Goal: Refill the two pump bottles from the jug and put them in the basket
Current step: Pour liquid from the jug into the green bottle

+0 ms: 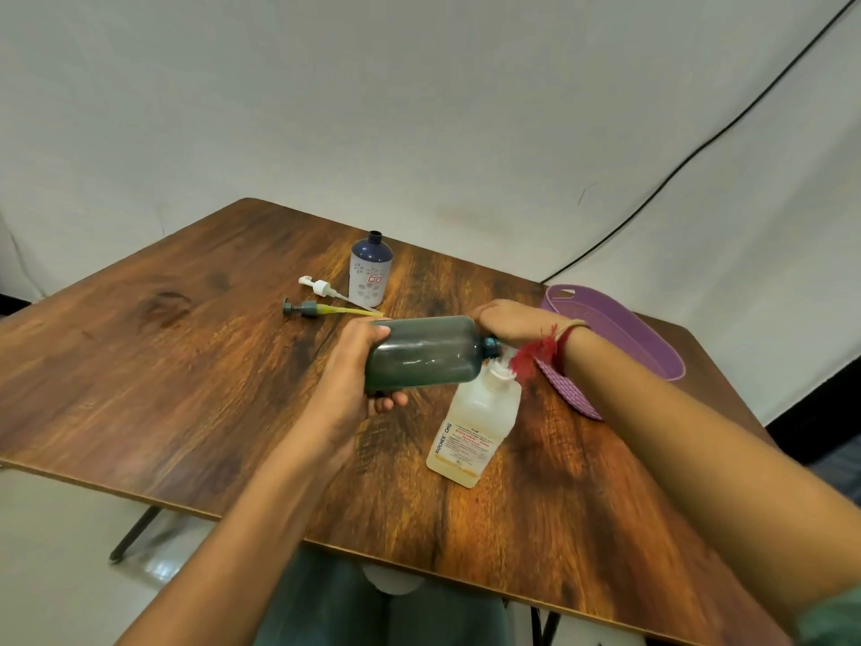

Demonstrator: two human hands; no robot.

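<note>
My left hand (358,366) grips the base end of a dark grey-green pump bottle (424,354), held on its side above the table. Its open neck points right, just above the white mouth of the translucent jug (475,426), which stands on the table with a printed label. My right hand (517,321) curls round the dark bottle's shoulder by the neck, its fingertips hidden behind the bottle. A blue and white bottle (370,272) stands upright and uncapped further back. The purple basket (619,328) lies at the right, partly behind my right wrist.
Two pump heads lie on the wooden table (186,366) left of the blue bottle: a white one (319,287) and a grey one with a yellow tube (305,309). A black cable (699,146) runs down the white backdrop behind the basket.
</note>
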